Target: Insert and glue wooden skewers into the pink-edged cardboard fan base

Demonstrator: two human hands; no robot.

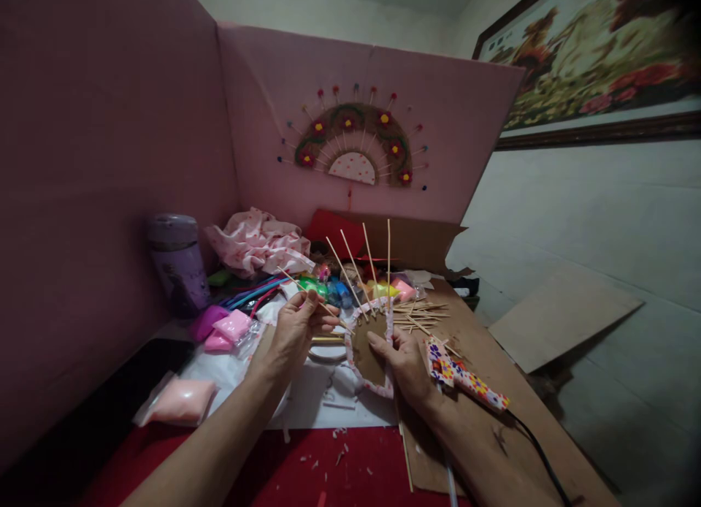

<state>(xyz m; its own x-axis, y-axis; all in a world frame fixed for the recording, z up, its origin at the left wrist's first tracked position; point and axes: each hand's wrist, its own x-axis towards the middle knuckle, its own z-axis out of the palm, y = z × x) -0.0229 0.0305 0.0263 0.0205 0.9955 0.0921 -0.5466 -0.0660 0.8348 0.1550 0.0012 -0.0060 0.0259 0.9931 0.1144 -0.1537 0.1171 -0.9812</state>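
Between the fingers of my left hand point(299, 328) is a thin wooden stick point(293, 279), its lower end by the edge of a cardboard piece point(366, 352). That piece has a rim of pale printed fabric folded over it. My right hand point(408, 364) grips its right side, thumb flat on the brown face. Several sticks point(370, 250) stand out from its upper edge like rays. Just right of my right hand lies a flower-patterned glue gun point(468, 386) with a black cord. Loose wooden sticks point(424, 318) are heaped behind that hand.
A purple tumbler point(179, 266) and crumpled pink fabric point(257, 242) stand at the back left. Bags of coloured clay point(183, 399) lie on the left. Cardboard point(438, 456) covers the right side. A decorated half-round fan point(350, 123) hangs on the pink panel point(257, 90).
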